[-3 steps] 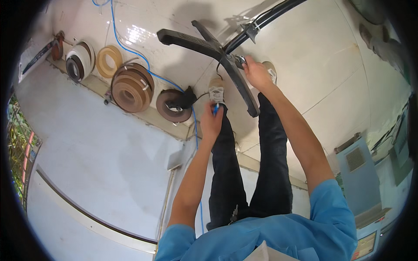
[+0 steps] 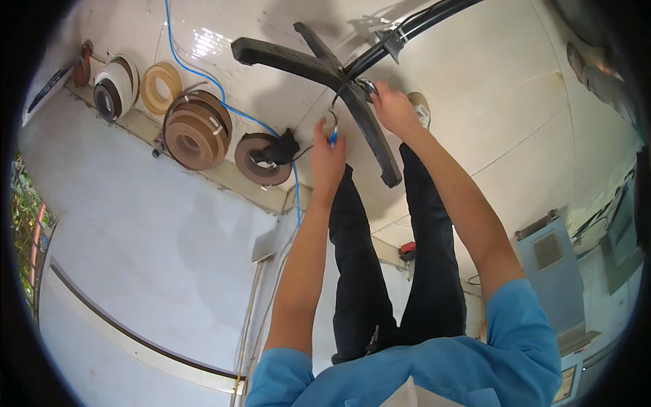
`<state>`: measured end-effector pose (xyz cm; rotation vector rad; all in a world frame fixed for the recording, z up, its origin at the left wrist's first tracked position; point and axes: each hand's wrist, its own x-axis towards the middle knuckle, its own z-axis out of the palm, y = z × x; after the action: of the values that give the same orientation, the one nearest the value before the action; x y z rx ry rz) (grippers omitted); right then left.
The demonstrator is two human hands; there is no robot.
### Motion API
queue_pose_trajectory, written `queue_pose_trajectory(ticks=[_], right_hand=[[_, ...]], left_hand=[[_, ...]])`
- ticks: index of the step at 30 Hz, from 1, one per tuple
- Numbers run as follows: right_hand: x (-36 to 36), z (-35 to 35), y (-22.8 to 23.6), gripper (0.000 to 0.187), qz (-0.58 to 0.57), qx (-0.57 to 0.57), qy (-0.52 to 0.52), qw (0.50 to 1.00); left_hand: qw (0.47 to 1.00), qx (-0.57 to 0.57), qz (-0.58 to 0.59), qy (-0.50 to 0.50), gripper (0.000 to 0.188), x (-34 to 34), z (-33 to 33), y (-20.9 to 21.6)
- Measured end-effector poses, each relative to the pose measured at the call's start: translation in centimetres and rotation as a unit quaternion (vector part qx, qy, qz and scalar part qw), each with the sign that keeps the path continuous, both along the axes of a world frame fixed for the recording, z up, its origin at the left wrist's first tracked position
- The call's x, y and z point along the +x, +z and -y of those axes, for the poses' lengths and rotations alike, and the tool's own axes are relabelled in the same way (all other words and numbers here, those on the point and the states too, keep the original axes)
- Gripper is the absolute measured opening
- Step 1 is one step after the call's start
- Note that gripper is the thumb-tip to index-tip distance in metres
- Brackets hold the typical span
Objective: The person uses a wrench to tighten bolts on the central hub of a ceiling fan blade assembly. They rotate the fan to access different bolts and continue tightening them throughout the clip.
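A black floor stand with spread legs [image 2: 291, 59] and a long pole [image 2: 424, 22] is in front of me. My right hand [image 2: 395, 112] is closed on a shiny metal piece [image 2: 367, 87] beside the hub where the legs meet; its kind is unclear. My left hand [image 2: 329, 161] pinches a small blue object [image 2: 333, 138], left of the near leg [image 2: 375, 139]. Just beyond the left fingertips hangs a thin black cord [image 2: 335, 117] from the hub. Another dark cord runs from the left hand to a black bundle [image 2: 278, 148].
Along the wall on the left stand rolls of strip: brown [image 2: 196, 136], cream [image 2: 161, 88], white [image 2: 121, 74] and a smaller brown one [image 2: 247, 159] under the bundle. A blue hose [image 2: 224, 102] crosses the floor. My shoe [image 2: 419, 108] is beside the right hand. A blue-grey panel [image 2: 553, 264] is at right.
My left hand has moved away from me, from over my shoe up toward the hub, still with the blue object. The right hand stays at the hub. The view has shifted slightly.
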<state>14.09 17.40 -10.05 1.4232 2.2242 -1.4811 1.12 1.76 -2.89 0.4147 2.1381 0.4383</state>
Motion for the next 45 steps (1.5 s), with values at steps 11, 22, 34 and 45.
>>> queue_pose_trajectory(ticks=[11,22,34,45], right_hand=[[-1.1,-0.2,0.0,0.018,0.044,0.003,0.094,0.995],[-1.1,1.6,-0.5,0.014,0.036,0.076,0.057,0.995],[-1.3,0.6,-0.9,0.014,-0.002,0.076,0.102,0.992],[-2.0,-0.9,-0.1,0.017,0.065,0.026,0.167,0.983]], left_hand=[[0.99,0.017,-0.132,0.046,0.024,-3.8,-6.3,-3.1],[0.991,0.102,-0.068,0.054,0.024,-4.6,-4.6,-3.3],[0.993,0.103,-0.046,0.036,0.025,-4.0,-3.4,-2.9],[0.991,0.018,0.085,0.106,0.027,0.4,6.1,2.7]])
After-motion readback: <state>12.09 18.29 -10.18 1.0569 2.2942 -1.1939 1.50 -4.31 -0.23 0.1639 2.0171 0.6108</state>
